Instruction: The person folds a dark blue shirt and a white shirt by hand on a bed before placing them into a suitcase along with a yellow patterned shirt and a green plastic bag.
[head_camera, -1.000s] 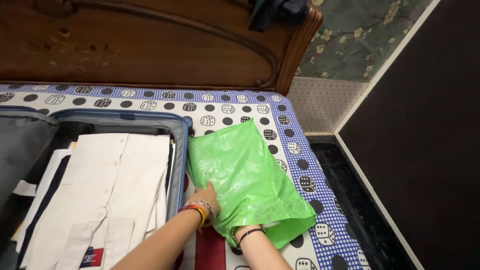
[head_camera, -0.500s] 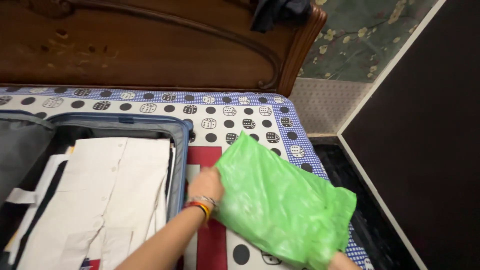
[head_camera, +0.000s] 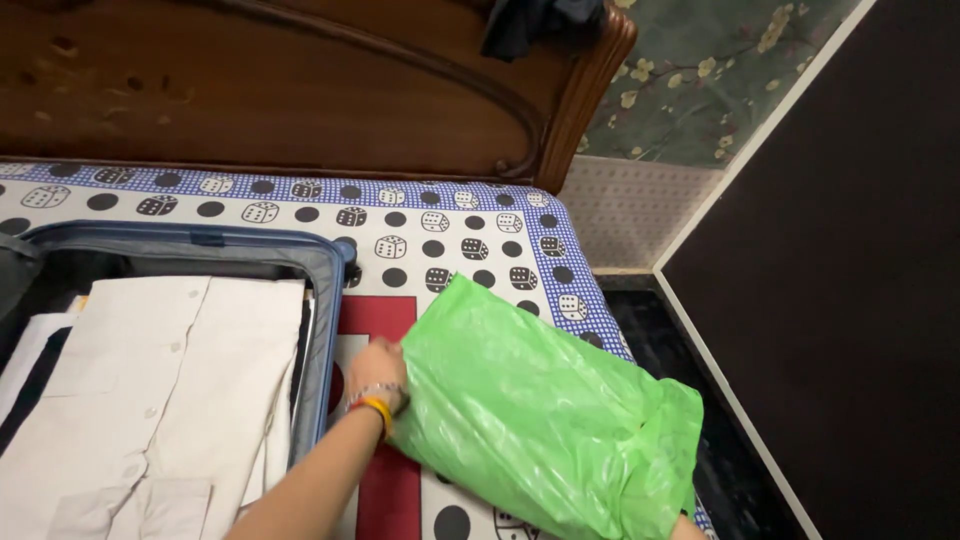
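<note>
At frame centre, the left hand (head_camera: 375, 368) is pinching the green plastic bag (head_camera: 540, 410) beside the suitcase (head_camera: 325, 300) of folded shirts (head_camera: 160, 390) (right hand's grip hidden), bag not yet packed.

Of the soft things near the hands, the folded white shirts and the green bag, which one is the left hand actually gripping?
The green plastic bag on the bedsheet: the left hand grips its edge. The folded white shirts lie untouched inside the blue suitcase.
</note>
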